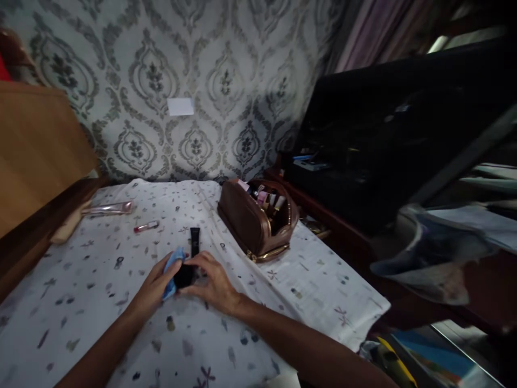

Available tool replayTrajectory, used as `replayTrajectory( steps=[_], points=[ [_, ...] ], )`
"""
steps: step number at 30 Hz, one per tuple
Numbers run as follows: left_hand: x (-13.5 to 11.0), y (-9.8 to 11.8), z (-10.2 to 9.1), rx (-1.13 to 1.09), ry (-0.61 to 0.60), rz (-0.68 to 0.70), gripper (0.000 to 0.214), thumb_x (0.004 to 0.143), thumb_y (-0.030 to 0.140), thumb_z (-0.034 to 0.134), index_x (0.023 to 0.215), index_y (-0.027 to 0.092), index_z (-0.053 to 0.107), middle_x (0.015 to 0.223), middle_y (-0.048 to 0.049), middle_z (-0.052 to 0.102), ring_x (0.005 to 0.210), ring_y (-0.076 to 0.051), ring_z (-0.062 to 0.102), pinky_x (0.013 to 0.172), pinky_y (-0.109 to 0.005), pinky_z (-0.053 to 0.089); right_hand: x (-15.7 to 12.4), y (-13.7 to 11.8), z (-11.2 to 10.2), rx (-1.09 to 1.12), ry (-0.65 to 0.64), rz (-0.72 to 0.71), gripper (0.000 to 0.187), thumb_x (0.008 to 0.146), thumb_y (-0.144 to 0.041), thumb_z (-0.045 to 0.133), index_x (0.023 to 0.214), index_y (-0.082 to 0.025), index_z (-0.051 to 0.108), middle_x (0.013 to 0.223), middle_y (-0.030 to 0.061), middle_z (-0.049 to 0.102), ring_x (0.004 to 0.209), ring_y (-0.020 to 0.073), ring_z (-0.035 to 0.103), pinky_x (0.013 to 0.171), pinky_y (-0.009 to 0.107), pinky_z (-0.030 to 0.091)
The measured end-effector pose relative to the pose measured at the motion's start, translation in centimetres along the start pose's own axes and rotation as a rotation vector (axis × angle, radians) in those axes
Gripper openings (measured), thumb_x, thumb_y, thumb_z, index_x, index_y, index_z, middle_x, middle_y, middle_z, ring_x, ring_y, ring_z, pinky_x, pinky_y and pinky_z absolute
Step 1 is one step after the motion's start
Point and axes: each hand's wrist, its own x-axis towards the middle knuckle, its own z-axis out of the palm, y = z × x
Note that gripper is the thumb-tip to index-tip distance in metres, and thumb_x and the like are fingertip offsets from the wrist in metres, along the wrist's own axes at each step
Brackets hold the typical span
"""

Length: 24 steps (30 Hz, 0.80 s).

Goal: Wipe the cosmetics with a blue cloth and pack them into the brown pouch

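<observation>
Firstly, a wall [194, 81] papered in grey damask, beyond both hands. Next, a large black panel [363, 134], upright, far off to the right of the hands and beyond them. White cloth [100, 275], printed with small scattered motifs, spread beneath and around the hands. Brown board-like panel [36, 145], plain, well to the left of and beyond the left hand. Brown zipped bag [242, 218], gold-toned fittings, mouth open, small cosmetics [266, 199] inside; beyond and to the right of the right hand. Right hand [218, 283], thumb and fingers pinching a small black object [184, 276] from its right side. Left hand [154, 283], gripping a blue cloth [169, 290] against that object's left side; the object sits between both hands, its exact kind too dark to tell. Pinkish tube [107, 208], lying beyond and left of the left hand, with a beige item [67, 229] beside it, nearer the cloth's left edge. Black tube [195, 240], just beyond the fingertips of the right hand. Lastly, a slim red-and-clear tube [146, 226], lying beyond the left hand, between the pinkish tube and the black one.
</observation>
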Motion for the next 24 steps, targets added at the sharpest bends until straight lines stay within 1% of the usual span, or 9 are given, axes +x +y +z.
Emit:
replayTrajectory(
  steps=[3,7,10,12,14,16,19,22,24],
  points=[
    [-0.4,0.6,0.1,0.145,0.063,0.066,0.057,0.071,0.060,0.075,0.113,0.023,0.069,0.128,-0.0077,0.069,0.125,-0.027,0.060,0.103,-0.033,0.050,-0.1,0.0,-0.2,-0.097,-0.062,-0.012,0.060,0.074,-0.044,0.085,0.124,-0.022,0.062,0.104,0.0056,0.065,0.100,0.0221,0.061,0.089,0.035,0.051],
    [-1.0,1.3,0.7,0.226,0.068,0.205,0.052,0.070,0.065,0.072,0.099,0.022,0.071,0.101,-0.0044,0.076,0.105,-0.025,0.069,0.090,-0.029,0.056,-0.1,-0.9,-0.8,-0.102,-0.128,-0.025,0.059,0.077,-0.042,0.082,0.128,-0.020,0.062,0.107,0.0073,0.066,0.100,0.0218,0.062,0.089,0.034,0.052],
    [-1.2,2.1,1.5,0.218,0.159,0.151,0.051,0.074,0.068,0.067,0.096,0.022,0.071,0.079,-0.0019,0.074,0.078,-0.022,0.070,0.066,-0.027,0.059,-0.1,-1.8,-2.2,-0.041,-0.107,-0.025,0.054,0.076,-0.039,0.081,0.125,-0.022,0.065,0.109,0.0074,0.066,0.102,0.0222,0.063,0.090,0.034,0.052],
    [-1.1,2.9,2.2,0.206,0.160,0.067,0.056,0.075,0.071,0.063,0.101,0.022,0.071,0.069,-0.0009,0.069,0.060,-0.020,0.065,0.049,-0.026,0.053,-0.2,-2.4,-3.8,0.013,-0.085,-0.030,0.051,0.077,-0.035,0.079,0.124,-0.022,0.065,0.107,0.0071,0.067,0.100,0.0218,0.064,0.086,0.032,0.053],
    [-0.8,3.7,2.9,0.228,0.118,0.075,0.058,0.074,0.070,0.063,0.108,0.023,0.070,0.075,-0.0023,0.071,0.063,-0.021,0.066,0.048,-0.026,0.053,-0.6,-2.9,-6.0,0.059,-0.079,-0.021,0.048,0.077,-0.032,0.078,0.122,-0.022,0.066,0.105,0.0064,0.067,0.095,0.0203,0.065,0.080,0.030,0.054],
    [-0.6,4.5,3.9,0.328,0.021,0.194,0.053,0.077,0.063,0.064,0.114,0.025,0.070,0.097,-0.0053,0.074,0.086,-0.024,0.071,0.065,-0.028,0.059,-1.3,-3.5,-8.6,0.061,-0.087,0.007,0.045,0.077,-0.028,0.077,0.120,-0.023,0.066,0.107,0.0060,0.066,0.093,0.0191,0.065,0.078,0.029,0.055],
    [-0.8,5.1,6.4,0.553,-0.224,0.394,0.044,0.088,0.049,0.054,0.127,0.032,0.066,0.123,-0.0053,0.071,0.112,-0.026,0.066,0.091,-0.033,0.056,-2.9,-4.3,-13.1,0.010,-0.050,0.018,0.046,0.077,-0.025,0.079,0.120,-0.023,0.065,0.107,0.0066,0.065,0.095,0.0198,0.065,0.081,0.031,0.055],
    [-1.2,5.4,10.2,0.709,-0.519,0.551,0.055,0.090,0.032,0.049,0.145,0.036,0.049,0.132,-0.0054,0.067,0.118,-0.025,0.063,0.098,-0.036,0.053,-4.4,-5.0,-18.0,-0.081,0.043,0.015,0.053,0.080,-0.021,0.078,0.129,-0.031,0.059,0.111,0.0059,0.066,0.098,0.0204,0.066,0.084,0.033,0.056],
    [-1.2,5.5,13.1,0.774,-0.680,0.622,0.071,0.088,0.024,0.049,0.156,0.034,0.030,0.126,-0.0071,0.069,0.111,-0.024,0.065,0.096,-0.036,0.054,-4.9,-5.5,-21.0,-0.150,0.150,0.020,0.052,0.083,-0.028,0.077,0.131,-0.035,0.059,0.112,0.0058,0.067,0.101,0.0223,0.067,0.086,0.036,0.057]
  ],
)
